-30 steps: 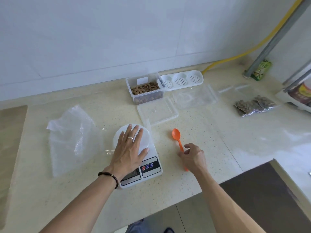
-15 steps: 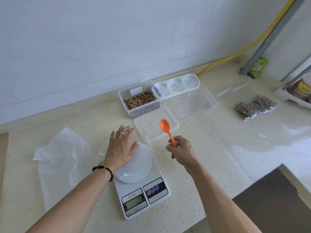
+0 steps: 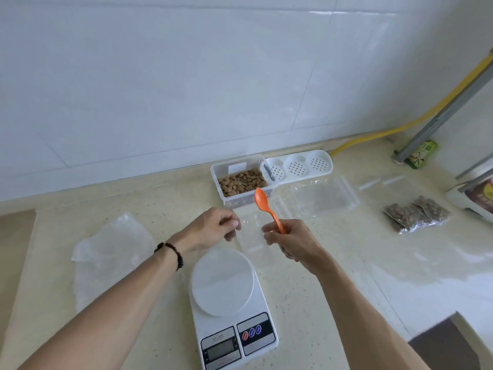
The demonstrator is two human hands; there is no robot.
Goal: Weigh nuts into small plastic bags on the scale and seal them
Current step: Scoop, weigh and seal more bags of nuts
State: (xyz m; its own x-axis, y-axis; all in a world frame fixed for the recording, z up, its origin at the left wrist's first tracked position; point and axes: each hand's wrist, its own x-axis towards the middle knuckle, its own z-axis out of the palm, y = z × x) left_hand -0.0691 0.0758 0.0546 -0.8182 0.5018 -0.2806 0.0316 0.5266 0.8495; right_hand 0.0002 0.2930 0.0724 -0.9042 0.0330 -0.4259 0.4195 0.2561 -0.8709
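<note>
Speckled cream counter (image 3: 333,276) under white wall tiles. I see my right hand (image 3: 292,240) gripping the orange spoon (image 3: 266,206), bowl up. My left hand (image 3: 210,227) and right fingers pinch a small clear bag (image 3: 250,236) between them; its edges barely show. Beyond the spoon sits the tub of nuts (image 3: 241,181); nearer me, the white scale (image 3: 232,303), display unreadable.

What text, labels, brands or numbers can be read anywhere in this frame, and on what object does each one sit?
No text here can be read with certainty.
Scale: small brand mark above the display, too blurred to read; display shows no legible digits.
Nut container: white label, appears blank.
Green packet: printed graphics, lettering too small.
Red-labelled jar: print blurred and cut off by the frame edge.
</note>
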